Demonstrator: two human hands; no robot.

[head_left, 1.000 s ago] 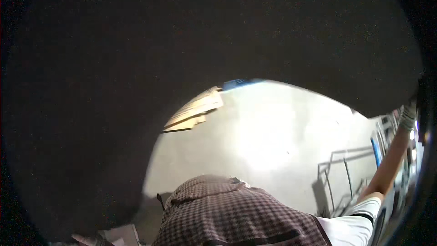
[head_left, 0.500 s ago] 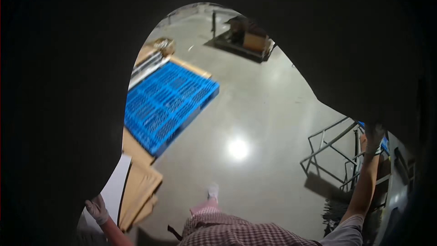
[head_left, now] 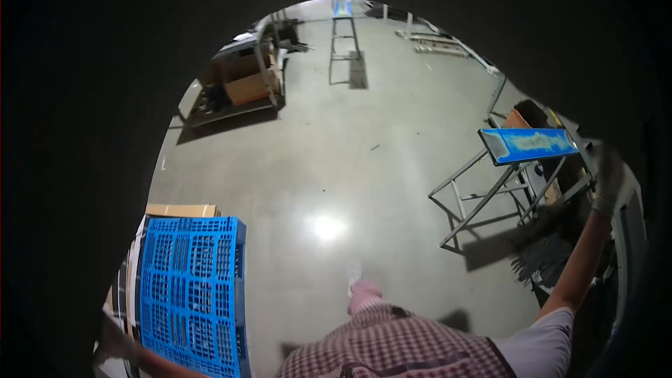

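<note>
A large black shape (head_left: 77, 133) covers the top and both sides of the view, and I cannot make out what it is. My left hand (head_left: 113, 341), in a pale glove, is at its lower left edge, blurred and partly in shadow. My right arm reaches up the right side. The gloved right hand (head_left: 609, 175) is against the black edge there, smeared, with its fingers hidden. Nearest to it is a folding work platform (head_left: 532, 143) with a worn blue top and grey metal legs. Left of my body, near my left forearm, lies a blue plastic pallet (head_left: 187, 273).
Flat brown cardboard (head_left: 182, 210) shows beyond the pallet. A cart (head_left: 241, 110) with cardboard boxes stands at the far left. Another blue-topped step platform (head_left: 343, 10) is straight ahead on the grey floor (head_left: 336, 161). White metal frames (head_left: 437, 45) are at the far right.
My view has swung to the left, so the pallet is lower and nearer my left side. The blue-topped platform shows more fully. The black shape's edge has changed outline, and both hands have shifted outward.
</note>
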